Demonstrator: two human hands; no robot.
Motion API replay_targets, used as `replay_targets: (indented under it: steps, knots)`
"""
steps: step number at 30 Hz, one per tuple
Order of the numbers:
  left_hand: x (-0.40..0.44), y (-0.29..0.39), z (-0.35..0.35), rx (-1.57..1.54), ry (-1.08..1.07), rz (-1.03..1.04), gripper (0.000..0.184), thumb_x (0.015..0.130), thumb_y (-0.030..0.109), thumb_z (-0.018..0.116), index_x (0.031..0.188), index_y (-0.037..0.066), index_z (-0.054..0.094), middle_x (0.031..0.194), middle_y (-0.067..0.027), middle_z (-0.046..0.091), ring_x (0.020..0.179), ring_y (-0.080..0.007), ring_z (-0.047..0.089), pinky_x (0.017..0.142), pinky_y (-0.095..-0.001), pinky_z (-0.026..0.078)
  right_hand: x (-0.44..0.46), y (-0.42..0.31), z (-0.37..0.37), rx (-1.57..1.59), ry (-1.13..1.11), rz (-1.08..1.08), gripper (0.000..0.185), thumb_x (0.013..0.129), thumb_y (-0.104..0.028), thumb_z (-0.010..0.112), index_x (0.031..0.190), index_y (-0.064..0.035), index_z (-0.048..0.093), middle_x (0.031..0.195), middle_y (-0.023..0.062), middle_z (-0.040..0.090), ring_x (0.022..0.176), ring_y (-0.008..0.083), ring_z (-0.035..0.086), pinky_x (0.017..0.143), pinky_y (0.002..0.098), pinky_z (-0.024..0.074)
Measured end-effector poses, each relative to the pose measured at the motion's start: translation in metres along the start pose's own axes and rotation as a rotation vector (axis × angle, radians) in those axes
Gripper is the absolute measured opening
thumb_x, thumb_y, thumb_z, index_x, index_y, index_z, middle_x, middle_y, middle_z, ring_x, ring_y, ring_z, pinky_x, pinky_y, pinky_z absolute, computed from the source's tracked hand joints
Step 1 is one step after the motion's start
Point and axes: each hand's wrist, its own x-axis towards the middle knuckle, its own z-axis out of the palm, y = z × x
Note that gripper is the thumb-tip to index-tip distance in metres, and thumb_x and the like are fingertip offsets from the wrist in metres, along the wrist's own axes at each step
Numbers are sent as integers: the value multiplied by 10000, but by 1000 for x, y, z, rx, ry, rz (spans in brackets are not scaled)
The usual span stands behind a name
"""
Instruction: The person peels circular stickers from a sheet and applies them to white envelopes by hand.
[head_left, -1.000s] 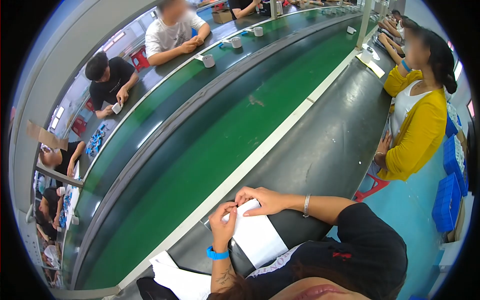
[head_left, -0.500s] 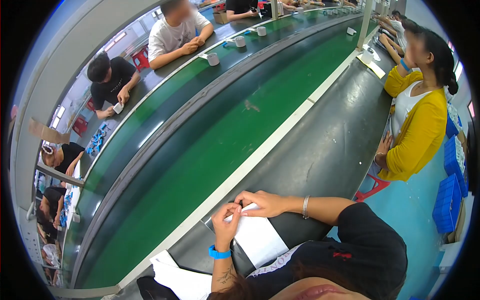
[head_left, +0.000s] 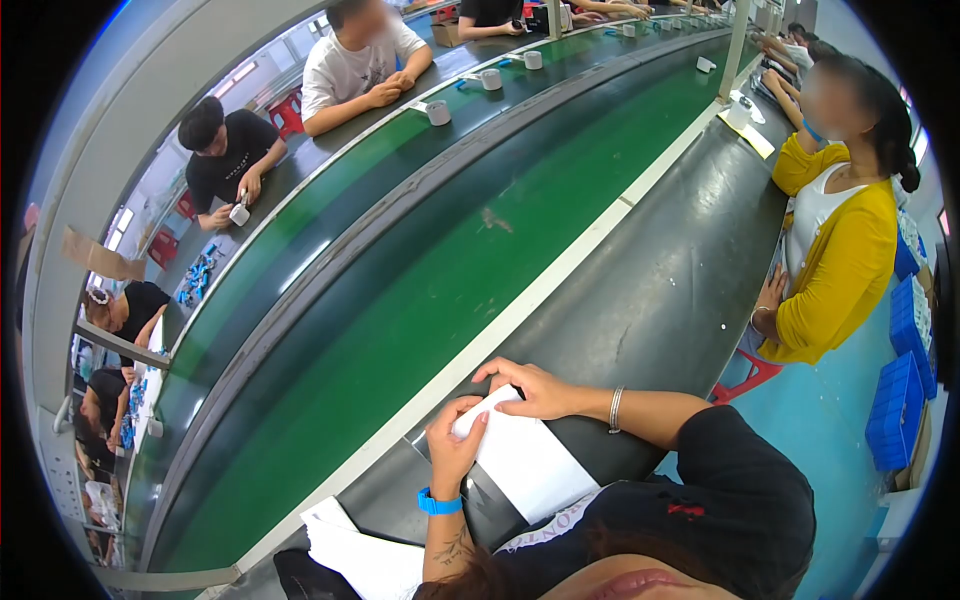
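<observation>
A white paper sheet lies at the near edge of the dark tabletop, running toward my body. Its far end curves up between my hands. My left hand, below a blue wristband, grips the left corner of that end, thumb on top. My right hand, with silver bangles at the wrist, pinches the right corner with its thumb, its index finger arched above. The fingertips beneath the paper are hidden.
A green conveyor belt runs past the tabletop. More white paper lies at lower left. A person in a yellow cardigan sits at right, near blue crates. Across the belt, people sit near white cup-shaped parts.
My fingertips, close together before, have moved apart to the two corners of the paper. The paper's far end now shows, curved upward, and the sheet has shifted slightly right.
</observation>
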Motion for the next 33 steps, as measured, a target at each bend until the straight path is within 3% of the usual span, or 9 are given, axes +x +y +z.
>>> replay_targets:
  steps: [7,10,16,19,28,33]
  knots:
    - [1,-5,0,29,-11,18,184,793,36,699,970,-8,673,863,-113,695,776,-177,659,708,-279,504,2,8,4,-162,34,-157,410,882,-144,619,1239,-33,450,904,112,657,861,243,653,795,356,490]
    - [1,-4,1,50,-8,19,166,806,39,689,965,-8,674,861,-119,694,773,-184,662,705,-283,505,4,15,7,-133,112,-170,359,901,-176,628,1198,-27,492,902,105,654,848,220,643,755,328,489]
    - [2,-2,3,105,15,3,146,830,56,676,961,-8,676,858,-127,693,768,-192,664,698,-292,504,3,6,0,-192,268,-139,189,876,-181,655,960,-19,605,847,96,622,739,194,593,635,306,467]
    - [2,-3,3,111,50,5,144,838,72,676,959,-6,679,859,-131,692,762,-204,664,695,-300,503,2,5,-1,-214,244,-129,157,857,-167,663,901,-22,622,842,85,617,718,195,575,634,312,466]
    - [4,5,4,238,53,100,140,853,78,655,966,-1,679,828,-147,661,743,-286,643,671,-336,487,2,7,-3,-283,214,-249,169,821,-149,677,929,-24,640,888,93,633,775,244,605,661,344,481]
    - [5,4,5,246,46,141,149,836,61,664,973,4,680,850,-149,655,772,-295,642,681,-348,493,0,8,-4,-248,181,-186,152,827,-139,696,942,-44,664,927,81,644,833,253,624,696,336,492]
